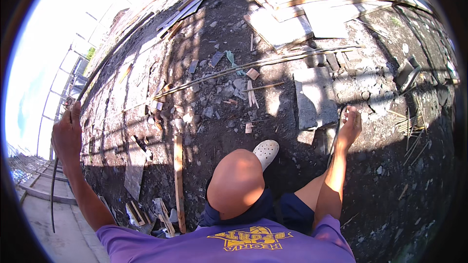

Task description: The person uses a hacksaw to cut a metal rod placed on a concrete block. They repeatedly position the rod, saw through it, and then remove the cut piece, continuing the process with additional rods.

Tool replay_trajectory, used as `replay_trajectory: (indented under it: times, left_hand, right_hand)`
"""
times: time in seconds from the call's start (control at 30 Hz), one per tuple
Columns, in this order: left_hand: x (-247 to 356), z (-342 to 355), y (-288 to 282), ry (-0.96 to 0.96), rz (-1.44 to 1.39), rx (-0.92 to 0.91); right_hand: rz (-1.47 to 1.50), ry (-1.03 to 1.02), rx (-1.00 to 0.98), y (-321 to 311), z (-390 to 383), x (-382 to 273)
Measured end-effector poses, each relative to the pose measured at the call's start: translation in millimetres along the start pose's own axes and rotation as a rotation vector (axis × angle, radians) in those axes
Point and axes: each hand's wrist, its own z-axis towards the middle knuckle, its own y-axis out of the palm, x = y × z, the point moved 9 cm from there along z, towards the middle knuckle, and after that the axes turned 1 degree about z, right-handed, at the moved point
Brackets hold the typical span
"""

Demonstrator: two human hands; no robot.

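My left hand, raised at the left, is closed round a long thin dark rod. One end of the rod hangs below the hand; above the fist it runs up and away to the right. On the right, my right hand has its fingers curled round a thin dark bar, which passes down beside the forearm. Whether both pieces belong together I cannot tell. A grey concrete block lies just left of my right hand. My bent knee and a white clog are between my arms.
Long thin bamboo strips cross the rubble ahead. White boards lie at the far right. An upright-looking wooden batten and scrap wood are near my left side. Loose sticks are scattered at the right. A concrete ledge runs at the lower left.
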Motion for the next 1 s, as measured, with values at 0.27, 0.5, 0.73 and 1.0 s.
replay_trajectory:
  times: [0.27,0.5,0.73,1.0]
  left_hand:
    - [296.9,-90.2,261.5,0.512,-0.481,-0.652]
    - [515.5,-176.4,357.6,0.83,-0.81,-0.701]
    - [600.5,-196.3,404.8,0.853,-1.08,-0.819]
    - [618.3,-195.8,414.8,0.836,-1.129,-0.886]
  right_hand:
    - [-0.123,0.381,-0.455,132.1,-148.4,72.0]
    - [-0.498,0.371,-0.616,126.7,-198.8,114.8]
    - [-0.579,0.408,-0.665,155.0,-191.7,146.8]
    - [-0.567,0.365,-0.772,199.8,-185.6,158.6]
